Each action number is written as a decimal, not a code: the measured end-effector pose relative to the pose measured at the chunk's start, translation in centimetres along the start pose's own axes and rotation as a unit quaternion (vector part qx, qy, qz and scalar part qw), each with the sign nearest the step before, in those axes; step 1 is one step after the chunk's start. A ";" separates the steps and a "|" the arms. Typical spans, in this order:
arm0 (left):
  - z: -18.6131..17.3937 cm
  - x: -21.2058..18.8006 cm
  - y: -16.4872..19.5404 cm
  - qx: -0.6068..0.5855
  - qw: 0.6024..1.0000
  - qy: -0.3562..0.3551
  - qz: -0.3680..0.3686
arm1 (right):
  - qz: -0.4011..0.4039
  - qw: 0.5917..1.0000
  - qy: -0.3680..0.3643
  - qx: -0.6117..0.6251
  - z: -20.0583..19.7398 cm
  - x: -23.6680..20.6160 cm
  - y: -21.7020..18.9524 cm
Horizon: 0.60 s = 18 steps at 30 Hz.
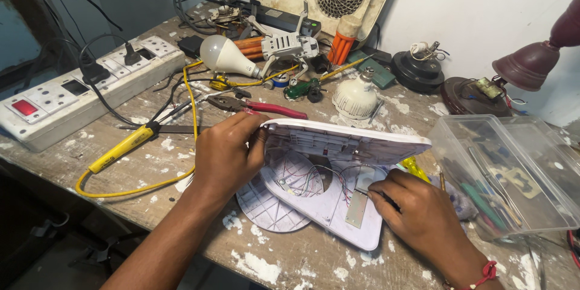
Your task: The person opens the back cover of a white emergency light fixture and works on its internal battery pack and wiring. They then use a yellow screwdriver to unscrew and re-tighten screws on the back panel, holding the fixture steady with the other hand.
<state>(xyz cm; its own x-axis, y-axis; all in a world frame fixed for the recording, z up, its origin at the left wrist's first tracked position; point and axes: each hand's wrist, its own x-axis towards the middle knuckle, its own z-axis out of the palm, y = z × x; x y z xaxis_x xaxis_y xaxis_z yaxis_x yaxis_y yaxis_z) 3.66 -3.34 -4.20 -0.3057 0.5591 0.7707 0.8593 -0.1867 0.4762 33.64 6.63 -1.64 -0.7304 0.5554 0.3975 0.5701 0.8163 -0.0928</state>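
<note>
An opened white plastic device casing (338, 205) lies on the paint-stained wooden workbench (290, 263), its inside showing thin coloured wires (320, 178) and a small metal plate (356, 208). Its upper half, a white lid (344, 139), is tilted up. My left hand (226, 154) grips the lid's left edge and holds it raised. My right hand (417, 211) rests on the lower half and pinches a thin dark tool (377, 196) whose tip points at the wires. A round white plastic disc (266, 208) lies under the casing's left side.
A clear plastic box (501, 175) of small tools sits at the right. Behind the casing lie red-handled pliers (266, 107), a yellow-handled soldering iron (121, 148) with yellow cord, light bulbs (223, 55), a white power strip (78, 87) and a dark red lamp (531, 63).
</note>
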 end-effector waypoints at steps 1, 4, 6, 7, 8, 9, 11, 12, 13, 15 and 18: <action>0.0 0.0 0.0 0.000 1.000 -0.001 0.001 | -0.001 1.000 0.003 -0.003 0.0 -0.1 0.0; -0.1 0.0 0.1 0.008 1.000 -0.011 -0.012 | -0.017 1.000 0.018 -0.016 0.1 0.0 -0.2; -0.1 0.0 0.0 0.010 1.000 -0.010 -0.012 | -0.008 1.000 0.022 -0.017 0.1 0.0 -0.3; -0.1 0.0 0.0 0.011 1.000 -0.010 -0.012 | -0.003 1.000 0.024 -0.017 0.1 -0.1 -0.4; -0.1 0.0 0.0 0.010 1.000 -0.010 -0.013 | 0.001 1.000 0.023 -0.019 0.2 -0.1 -0.4; -0.1 0.0 0.0 0.008 1.000 -0.009 -0.013 | 0.005 1.000 0.023 -0.021 0.2 -0.2 -0.5; 0.0 -0.1 0.0 0.007 1.000 -0.007 -0.012 | 0.011 0.999 0.033 -0.026 0.2 -0.2 -0.5; 0.0 -0.1 0.0 0.007 1.000 -0.006 -0.011 | 0.013 0.999 0.043 -0.029 0.3 -0.3 -0.5; 0.0 -0.1 -0.1 0.007 1.000 -0.005 -0.009 | 0.015 0.998 0.054 -0.031 0.3 -0.3 -0.5; -0.1 -0.1 -0.1 0.003 1.000 -0.005 -0.010 | 0.012 0.998 0.054 -0.024 0.4 -0.2 -0.3; 0.0 0.0 -0.1 0.000 1.000 -0.006 -0.010 | 0.023 0.999 0.046 -0.004 0.3 -0.2 0.1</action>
<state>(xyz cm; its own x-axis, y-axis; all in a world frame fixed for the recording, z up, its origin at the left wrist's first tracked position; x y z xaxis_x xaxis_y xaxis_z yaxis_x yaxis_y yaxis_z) 3.58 -3.36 -4.27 -0.3183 0.5718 0.7561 0.8531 -0.1750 0.4915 33.69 6.69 -2.01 -0.6663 0.5743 0.4757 0.6048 0.7893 -0.1059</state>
